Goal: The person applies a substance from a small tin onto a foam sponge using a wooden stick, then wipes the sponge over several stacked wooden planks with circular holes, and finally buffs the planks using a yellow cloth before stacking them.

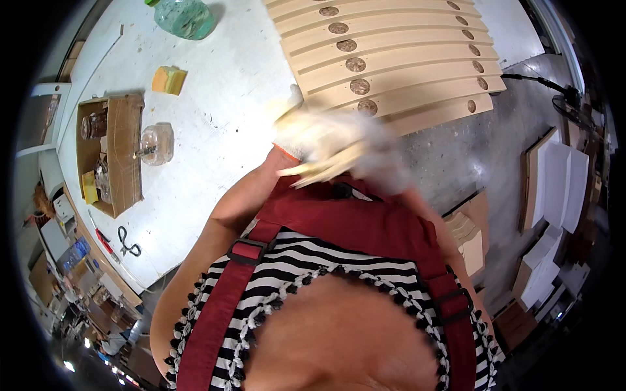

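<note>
Boards (417, 62) near blurred, gloved left hand (310, 137) and right hand (383, 153).

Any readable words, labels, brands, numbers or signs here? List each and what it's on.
None legible.
Boards, box, jar, bottle: no text I can make out.
Left hand, right hand: too blurred to tell.
Left background clutter: too small.

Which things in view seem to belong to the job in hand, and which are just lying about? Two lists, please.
Probably the job:
left hand, blurred
right hand, blurred
pale boards beside them

Apparently lying about:
yellow block
cardboard box
clear jar
green-tinted container
black-handled scissors
</note>
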Action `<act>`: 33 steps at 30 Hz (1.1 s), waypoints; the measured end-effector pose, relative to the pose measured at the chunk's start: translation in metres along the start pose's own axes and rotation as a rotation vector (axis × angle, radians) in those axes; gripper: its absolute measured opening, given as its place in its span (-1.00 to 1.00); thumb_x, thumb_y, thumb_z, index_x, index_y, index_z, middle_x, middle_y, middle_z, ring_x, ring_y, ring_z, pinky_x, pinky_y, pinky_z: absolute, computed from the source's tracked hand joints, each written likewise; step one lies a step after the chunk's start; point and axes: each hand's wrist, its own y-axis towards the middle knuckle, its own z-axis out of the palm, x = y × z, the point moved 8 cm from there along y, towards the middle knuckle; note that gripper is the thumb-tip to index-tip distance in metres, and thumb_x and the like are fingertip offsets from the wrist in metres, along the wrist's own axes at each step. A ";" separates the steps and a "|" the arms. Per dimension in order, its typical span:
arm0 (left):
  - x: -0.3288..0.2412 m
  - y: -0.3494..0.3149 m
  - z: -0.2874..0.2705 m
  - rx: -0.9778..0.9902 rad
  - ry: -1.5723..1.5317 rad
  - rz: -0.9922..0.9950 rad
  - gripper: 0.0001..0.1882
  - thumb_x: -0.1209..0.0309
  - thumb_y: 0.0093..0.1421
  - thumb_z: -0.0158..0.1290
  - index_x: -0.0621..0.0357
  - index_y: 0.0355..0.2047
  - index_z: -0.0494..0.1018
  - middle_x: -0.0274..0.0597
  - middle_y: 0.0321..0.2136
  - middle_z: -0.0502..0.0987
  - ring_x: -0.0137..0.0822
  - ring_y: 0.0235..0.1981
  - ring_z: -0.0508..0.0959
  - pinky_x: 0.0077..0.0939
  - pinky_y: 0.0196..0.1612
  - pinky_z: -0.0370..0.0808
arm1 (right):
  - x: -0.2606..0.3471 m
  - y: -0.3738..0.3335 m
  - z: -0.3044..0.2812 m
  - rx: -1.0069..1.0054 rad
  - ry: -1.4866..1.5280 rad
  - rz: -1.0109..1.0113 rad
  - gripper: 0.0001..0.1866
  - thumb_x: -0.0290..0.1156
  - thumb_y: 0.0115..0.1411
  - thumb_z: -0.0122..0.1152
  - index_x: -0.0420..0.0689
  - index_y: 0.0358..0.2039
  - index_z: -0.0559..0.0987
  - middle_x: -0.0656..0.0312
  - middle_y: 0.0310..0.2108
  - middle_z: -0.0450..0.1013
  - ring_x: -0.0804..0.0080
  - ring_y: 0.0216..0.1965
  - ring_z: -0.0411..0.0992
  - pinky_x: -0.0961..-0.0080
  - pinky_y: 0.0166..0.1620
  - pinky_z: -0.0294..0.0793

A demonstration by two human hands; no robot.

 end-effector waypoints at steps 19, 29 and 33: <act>0.014 0.022 0.037 -0.463 0.103 -0.004 -0.38 -0.04 0.36 -0.25 0.19 0.22 0.18 0.02 0.14 0.34 -0.04 0.11 0.40 -0.11 0.17 0.37 | -0.011 -0.024 0.047 -0.023 -0.273 -0.301 -0.58 -0.44 -0.04 0.28 -0.29 -0.12 0.54 0.03 -0.15 0.48 0.06 -0.12 0.44 0.33 -0.04 0.43; -0.013 0.031 0.034 -0.557 0.094 0.026 -0.32 -0.10 0.35 -0.28 0.15 0.27 0.12 0.00 0.20 0.28 -0.04 0.19 0.32 -0.10 0.24 0.27 | -0.076 0.040 -0.411 -0.820 -0.578 0.204 -0.61 -0.25 0.16 0.08 -0.20 -0.08 0.55 -0.01 -0.19 0.55 0.30 -0.17 0.49 0.42 -0.04 0.41; -0.026 0.029 0.022 -0.632 0.198 0.080 -0.37 -0.06 0.38 -0.31 0.11 0.27 0.12 -0.03 0.20 0.29 -0.05 0.20 0.32 -0.09 0.24 0.29 | -0.100 0.112 -0.351 -0.686 -1.455 0.504 -0.56 -0.10 0.07 0.19 -0.03 -0.07 0.56 0.00 -0.10 0.49 0.07 -0.09 0.46 0.19 -0.02 0.41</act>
